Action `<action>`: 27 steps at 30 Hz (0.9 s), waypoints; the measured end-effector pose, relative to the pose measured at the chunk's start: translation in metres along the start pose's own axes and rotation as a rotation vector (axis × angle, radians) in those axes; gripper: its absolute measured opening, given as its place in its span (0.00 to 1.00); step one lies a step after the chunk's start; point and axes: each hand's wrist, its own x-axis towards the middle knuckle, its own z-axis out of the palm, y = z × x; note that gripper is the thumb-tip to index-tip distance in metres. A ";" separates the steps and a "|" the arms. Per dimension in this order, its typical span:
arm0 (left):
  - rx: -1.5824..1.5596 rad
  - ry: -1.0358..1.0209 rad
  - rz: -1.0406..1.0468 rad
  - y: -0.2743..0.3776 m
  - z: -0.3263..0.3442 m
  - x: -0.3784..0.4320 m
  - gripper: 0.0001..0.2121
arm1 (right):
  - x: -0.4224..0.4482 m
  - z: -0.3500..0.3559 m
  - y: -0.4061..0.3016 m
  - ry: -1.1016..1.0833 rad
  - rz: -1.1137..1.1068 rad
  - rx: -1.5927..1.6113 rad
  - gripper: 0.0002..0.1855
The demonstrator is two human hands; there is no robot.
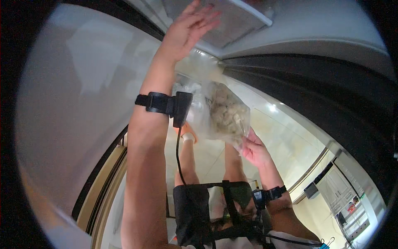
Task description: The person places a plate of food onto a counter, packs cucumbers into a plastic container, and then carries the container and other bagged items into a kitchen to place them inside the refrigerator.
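Observation:
My right hand point(256, 149) pinches the lower right corner of a clear plastic bag point(228, 112) filled with pale, lumpy pieces of food. The bag hangs in front of my legs; its upper left part is blurred and whitish. My left hand point(191, 34) is raised at the top of the view, fingers apart and holding nothing. It is in front of a translucent drawer or bin point(230, 26) with a white rim, inside what looks like a refrigerator or freezer.
A pale door-like panel point(77, 93) fills the left side. Dark ribbed edging point(295, 84) curves along the right. Glossy floor tiles point(273, 137) lie below, with an orange shoe point(189, 132) on my foot. A black cable point(178, 158) runs from my left forearm's strapped device point(182, 109).

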 end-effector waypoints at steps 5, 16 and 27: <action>0.033 0.492 -0.049 -0.038 -0.073 0.013 0.23 | -0.011 0.000 0.007 -0.037 0.026 0.063 0.32; -0.214 0.408 -0.012 -0.082 -0.068 0.063 0.11 | -0.020 0.025 -0.011 -0.100 0.016 0.001 0.33; -0.262 0.481 -0.067 -0.101 -0.049 -0.053 0.17 | -0.002 0.037 -0.013 -0.151 -0.056 0.054 0.29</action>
